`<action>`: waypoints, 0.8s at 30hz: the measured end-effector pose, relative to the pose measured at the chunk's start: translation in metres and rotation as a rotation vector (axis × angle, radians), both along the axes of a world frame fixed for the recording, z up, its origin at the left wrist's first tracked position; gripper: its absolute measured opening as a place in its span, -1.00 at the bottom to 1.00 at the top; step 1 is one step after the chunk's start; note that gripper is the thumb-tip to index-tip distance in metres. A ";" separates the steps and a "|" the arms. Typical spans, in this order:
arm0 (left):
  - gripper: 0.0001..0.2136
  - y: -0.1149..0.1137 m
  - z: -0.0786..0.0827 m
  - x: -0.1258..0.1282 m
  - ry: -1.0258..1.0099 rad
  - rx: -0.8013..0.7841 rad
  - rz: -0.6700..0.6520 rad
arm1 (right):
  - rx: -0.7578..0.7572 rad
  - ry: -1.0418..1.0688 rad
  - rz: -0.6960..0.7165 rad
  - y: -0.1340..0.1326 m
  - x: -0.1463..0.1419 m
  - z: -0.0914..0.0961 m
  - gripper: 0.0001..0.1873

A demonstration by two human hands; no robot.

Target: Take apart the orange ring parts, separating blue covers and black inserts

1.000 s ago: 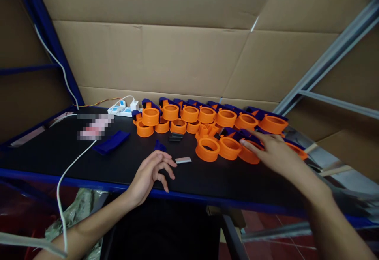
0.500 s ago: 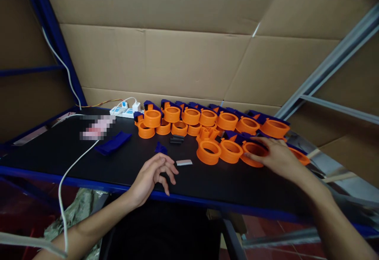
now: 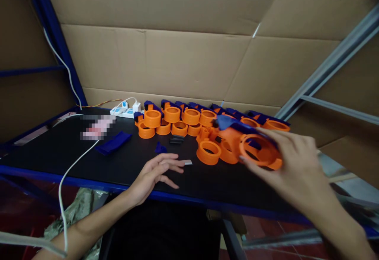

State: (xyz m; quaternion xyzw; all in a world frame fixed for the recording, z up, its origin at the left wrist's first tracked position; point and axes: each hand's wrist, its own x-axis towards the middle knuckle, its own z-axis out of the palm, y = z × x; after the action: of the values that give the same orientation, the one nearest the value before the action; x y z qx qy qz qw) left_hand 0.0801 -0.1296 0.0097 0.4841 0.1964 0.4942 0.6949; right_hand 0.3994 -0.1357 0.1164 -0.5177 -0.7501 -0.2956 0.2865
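Note:
My right hand (image 3: 291, 165) grips an orange ring part with a dark blue piece on it (image 3: 253, 147), lifted off the black table (image 3: 59, 153) and tilted toward me. My left hand (image 3: 156, 171) rests on the table with fingers stretched out, fingertips next to a small silver strip (image 3: 187, 162). A small blue piece (image 3: 160, 148) lies just beyond that hand. Several more orange rings with blue pieces (image 3: 189, 118) stand in rows at the back of the table.
A white power strip (image 3: 124, 111) with cables sits at the back left, and a white cable (image 3: 74, 165) runs over the table's front edge. A flat blue piece (image 3: 112, 143) and small black blocks (image 3: 176, 139) lie on the table. Cardboard walls surround the bench; metal rails run at right.
My right hand closed on one orange ring in the front row and lifted it up toward me. My left hand's fingers uncurled and reached toward the silver strip.

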 end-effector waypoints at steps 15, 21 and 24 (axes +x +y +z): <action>-0.61 -0.008 0.008 -0.003 -0.054 -0.133 0.256 | -0.366 -0.056 0.523 -0.011 -0.129 -0.016 -0.66; -0.62 -0.014 0.009 0.000 0.034 -0.162 0.288 | -0.218 -0.307 0.553 -0.002 -0.134 -0.029 -0.67; -0.60 -0.011 0.007 0.000 0.062 -0.172 0.276 | -0.261 -0.281 0.580 -0.001 -0.128 -0.033 -0.68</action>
State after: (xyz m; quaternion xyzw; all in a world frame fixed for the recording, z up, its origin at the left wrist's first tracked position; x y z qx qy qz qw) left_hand 0.0801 -0.1407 0.0169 0.4061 0.3242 0.5511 0.6529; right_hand 0.2711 -0.1363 0.0832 -0.2695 -0.9296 -0.1717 0.1838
